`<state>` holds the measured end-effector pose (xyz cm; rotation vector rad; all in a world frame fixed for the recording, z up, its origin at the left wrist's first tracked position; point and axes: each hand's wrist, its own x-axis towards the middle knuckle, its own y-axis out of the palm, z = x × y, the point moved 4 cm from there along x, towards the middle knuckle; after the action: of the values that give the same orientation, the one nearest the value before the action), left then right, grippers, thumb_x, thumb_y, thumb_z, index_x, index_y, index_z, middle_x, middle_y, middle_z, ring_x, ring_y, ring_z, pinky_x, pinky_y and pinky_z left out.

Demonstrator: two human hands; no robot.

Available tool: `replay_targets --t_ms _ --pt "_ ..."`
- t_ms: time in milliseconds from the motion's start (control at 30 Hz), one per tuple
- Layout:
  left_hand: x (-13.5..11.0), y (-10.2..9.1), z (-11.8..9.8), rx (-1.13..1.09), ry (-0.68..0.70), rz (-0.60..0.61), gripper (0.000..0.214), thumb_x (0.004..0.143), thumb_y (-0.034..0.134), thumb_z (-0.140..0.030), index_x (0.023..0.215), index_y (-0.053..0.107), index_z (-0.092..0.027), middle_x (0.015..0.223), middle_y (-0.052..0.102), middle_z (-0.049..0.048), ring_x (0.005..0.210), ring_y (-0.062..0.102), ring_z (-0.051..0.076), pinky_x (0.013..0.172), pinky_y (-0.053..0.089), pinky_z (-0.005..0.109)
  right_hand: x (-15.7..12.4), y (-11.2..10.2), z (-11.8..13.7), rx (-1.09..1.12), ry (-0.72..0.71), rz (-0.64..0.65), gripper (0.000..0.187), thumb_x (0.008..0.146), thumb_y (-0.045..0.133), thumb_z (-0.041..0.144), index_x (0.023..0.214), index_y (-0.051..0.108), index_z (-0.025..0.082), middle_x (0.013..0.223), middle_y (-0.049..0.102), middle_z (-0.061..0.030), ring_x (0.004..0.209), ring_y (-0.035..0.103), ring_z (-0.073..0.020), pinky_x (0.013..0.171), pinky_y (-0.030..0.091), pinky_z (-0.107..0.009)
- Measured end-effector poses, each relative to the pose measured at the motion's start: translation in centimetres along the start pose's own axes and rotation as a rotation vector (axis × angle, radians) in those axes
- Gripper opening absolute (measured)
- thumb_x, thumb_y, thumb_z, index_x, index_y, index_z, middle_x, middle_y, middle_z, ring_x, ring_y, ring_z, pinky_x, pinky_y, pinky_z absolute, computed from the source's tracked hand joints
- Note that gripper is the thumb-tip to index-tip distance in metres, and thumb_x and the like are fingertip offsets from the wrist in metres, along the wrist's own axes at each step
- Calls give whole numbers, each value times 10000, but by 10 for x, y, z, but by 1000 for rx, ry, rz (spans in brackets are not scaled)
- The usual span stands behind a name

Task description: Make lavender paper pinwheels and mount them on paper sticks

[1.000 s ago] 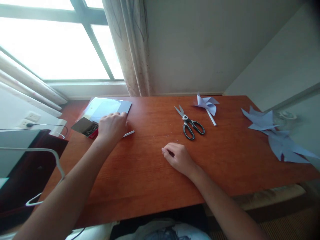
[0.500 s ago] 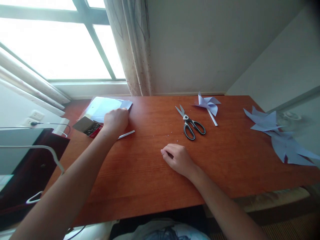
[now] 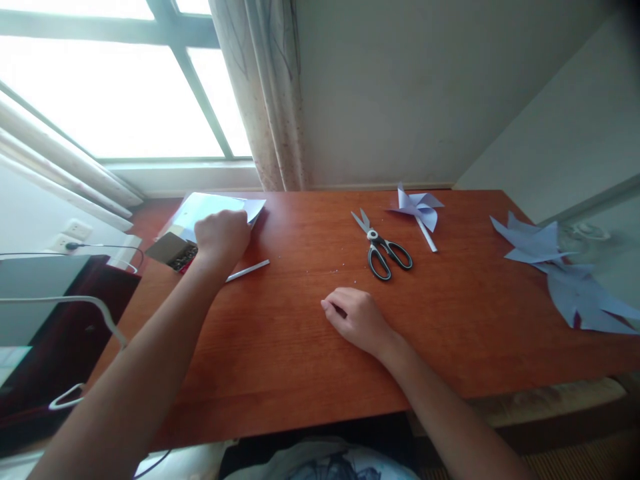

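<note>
On the left of the table (image 3: 280, 347), the box (image 3: 167, 248) stands with its lid open, and next to it, near the far edge, lies the paper (image 3: 207, 207). The left hand (image 3: 223, 237) is over the near part of this paper, with the back of the hand turned to us; its fingertips are hidden, so I cannot tell if they hold a corner. The paper's right corner seems a little raised; if the hand pulls it sharply, I think it can crease or drag the others along. The box is close beside the wrist, so a careless swing could knock it. Just below lies the stick (image 3: 250, 269); being thin, it could roll if the forearm brushes it. The right hand (image 3: 357, 319) rests in the middle, fingers curled together, nothing visible in them. Beyond it the scissors (image 3: 373, 236) lie with blades parted, a possible cut for a hasty reach. Then comes the pinwheel (image 3: 420, 210), and at far right two paper cutouts (image 3: 535, 241), which a draught might shift.
</note>
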<state>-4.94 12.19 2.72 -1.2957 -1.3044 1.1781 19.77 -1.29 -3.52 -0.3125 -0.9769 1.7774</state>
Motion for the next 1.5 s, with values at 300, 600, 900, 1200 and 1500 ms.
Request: replay_targets --t_ms 300,600,900,1200,1500 --pt "-21 -2 -22 166 24 -199 411 1015 330 -333 1018 699 -152 1011 720 180 916 680 336 714 448 384 -2 -2 1 70 -4 -4 302 988 490 256 709 599 214 707 647 -33 677 592 -177 662 427 -303" --pt "-160 0 -93 -163 790 -231 235 1007 439 -201 967 669 -227 917 730 52 870 665 185 783 458 310 -22 -35 -32 561 286 -386 606 915 661 347 1459 408 265 1255 632 -141 941 684 -226 736 592 -333" --pt "-233 45 -71 -407 852 -122 155 984 493 -137 1017 636 -186 1000 764 40 930 711 193 795 538 315 -91 -41 2 5 -50 -32 481 896 518 26 1300 595 274 1387 591 -110 1334 493 -306 1083 468 -524" --pt "-233 55 -65 -681 606 -24 106 928 604 -132 990 611 -217 935 743 1 775 681 132 724 523 248 -103 -37 8 104 40 34 310 926 646 210 1231 625 263 1233 708 -72 1137 654 -243 987 543 -395" --pt "-220 50 -62 -749 522 -12 148 943 591 -148 1074 638 -198 953 730 31 777 694 120 702 544 211 -101 -28 10 212 400 -139 167 942 627 247 1086 710 257 978 763 -22 814 713 -171 743 573 -259"
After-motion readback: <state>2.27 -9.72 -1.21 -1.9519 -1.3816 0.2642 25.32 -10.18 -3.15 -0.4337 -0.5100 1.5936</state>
